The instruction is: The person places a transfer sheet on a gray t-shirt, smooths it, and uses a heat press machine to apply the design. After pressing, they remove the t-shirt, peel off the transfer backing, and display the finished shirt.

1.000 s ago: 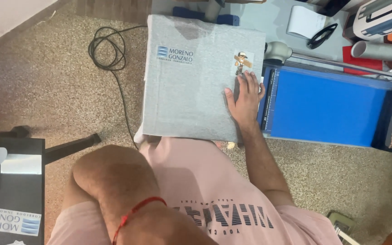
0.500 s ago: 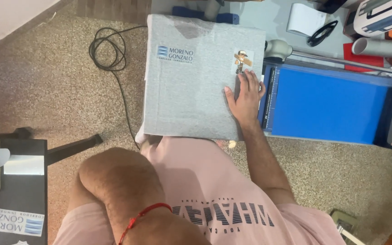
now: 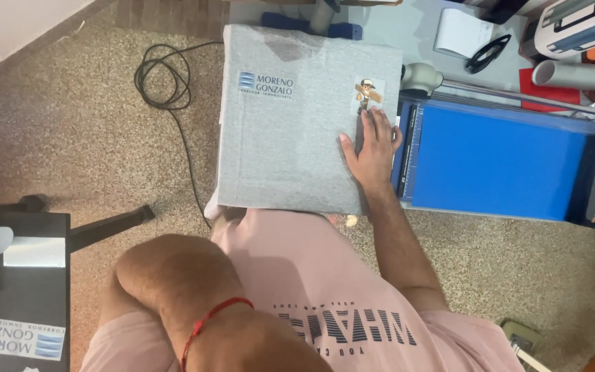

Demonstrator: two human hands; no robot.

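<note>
Moved: almost nothing; right hand (image 3: pixel 372 148) stays flat.
Right hand: open-palmed on grey shirt (image 3: pixel 290 131), just below small figure print (image 3: pixel 366 93).
Left hand: unseen.
Risk: sliding palm could wrinkle fabric, skewing print.

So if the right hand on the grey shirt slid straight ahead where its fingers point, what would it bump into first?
Probably the small cartoon figure patch on the grey shirt; the right hand has its fingertips just below it, flat on the fabric.
</note>
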